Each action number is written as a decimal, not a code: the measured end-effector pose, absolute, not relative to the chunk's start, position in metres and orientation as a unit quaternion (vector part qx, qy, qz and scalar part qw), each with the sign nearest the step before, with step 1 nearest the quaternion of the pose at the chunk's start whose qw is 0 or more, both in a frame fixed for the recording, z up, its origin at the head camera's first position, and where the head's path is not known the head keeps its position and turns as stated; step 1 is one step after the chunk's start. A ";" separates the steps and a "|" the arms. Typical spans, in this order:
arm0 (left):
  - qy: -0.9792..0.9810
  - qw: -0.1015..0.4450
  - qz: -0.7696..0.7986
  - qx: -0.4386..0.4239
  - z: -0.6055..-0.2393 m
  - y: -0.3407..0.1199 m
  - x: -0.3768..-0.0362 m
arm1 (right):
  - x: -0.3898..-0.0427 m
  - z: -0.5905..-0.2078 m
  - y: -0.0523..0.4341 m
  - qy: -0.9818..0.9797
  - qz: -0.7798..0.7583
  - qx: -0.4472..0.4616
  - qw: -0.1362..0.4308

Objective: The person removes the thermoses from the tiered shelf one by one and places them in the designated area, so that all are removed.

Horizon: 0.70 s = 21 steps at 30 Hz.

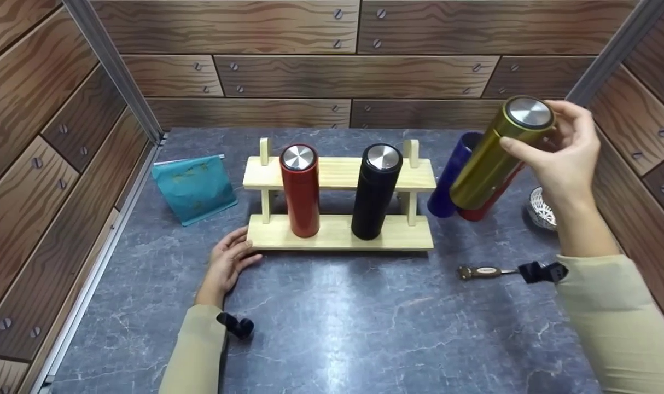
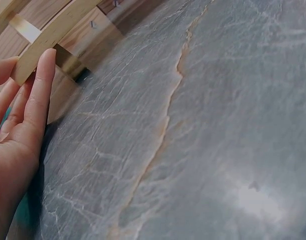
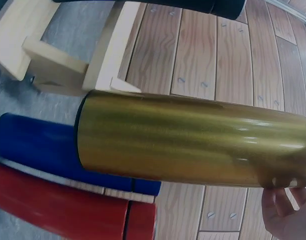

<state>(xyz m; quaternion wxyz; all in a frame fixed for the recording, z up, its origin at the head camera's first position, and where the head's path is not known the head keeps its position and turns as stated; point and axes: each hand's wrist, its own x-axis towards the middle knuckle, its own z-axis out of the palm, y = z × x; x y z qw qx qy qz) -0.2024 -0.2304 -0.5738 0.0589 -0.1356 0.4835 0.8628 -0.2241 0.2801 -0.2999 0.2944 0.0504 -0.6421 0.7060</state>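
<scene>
My right hand (image 1: 570,150) grips a gold thermos bottle (image 1: 488,156) near its silver lid, thumb on one side and fingers on the other. The bottle is tilted, its base toward the rack, and in the right wrist view it spans the middle. My left hand (image 1: 231,262) pinches the left end of the lower board of a wooden rack (image 1: 337,232), with the thumb above and fingers below. On that board a red thermos (image 1: 302,191) and a black thermos (image 1: 377,191) stand upright, side by side.
Behind the gold bottle stand a blue thermos (image 1: 447,186) and another red thermos (image 3: 68,202), partly hidden. A teal pouch (image 1: 195,189) is left of the rack. At right are a small white patterned bowl (image 1: 541,209) and a brown-handled utensil (image 1: 485,272). Wood-patterned walls surround the table.
</scene>
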 end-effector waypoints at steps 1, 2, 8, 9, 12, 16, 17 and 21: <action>0.486 0.060 0.862 -0.133 -0.574 -0.230 -0.203 | -0.223 -0.301 0.283 -0.641 0.706 0.049 0.295; 0.485 0.059 0.862 -0.133 -0.573 -0.230 -0.203 | -0.222 -0.303 0.286 -0.639 0.708 0.049 0.296; 0.479 0.054 0.866 -0.133 -0.575 -0.228 -0.202 | -0.218 -0.312 0.302 -0.636 0.712 0.034 0.296; 0.478 0.053 0.867 -0.132 -0.576 -0.228 -0.202 | -0.218 -0.314 0.305 -0.636 0.712 0.030 0.298; 0.476 0.053 0.868 -0.129 -0.577 -0.226 -0.201 | -0.215 -0.320 0.314 -0.632 0.716 0.013 0.297; 0.479 0.053 0.867 -0.128 -0.578 -0.227 -0.201 | -0.212 -0.329 0.327 -0.629 0.718 -0.010 0.298; 0.480 0.054 0.866 -0.127 -0.578 -0.228 -0.202 | -0.211 -0.331 0.330 -0.627 0.719 -0.016 0.299; 0.478 0.053 0.867 -0.129 -0.576 -0.231 -0.203 | -0.213 -0.340 0.341 -0.617 0.725 -0.036 0.304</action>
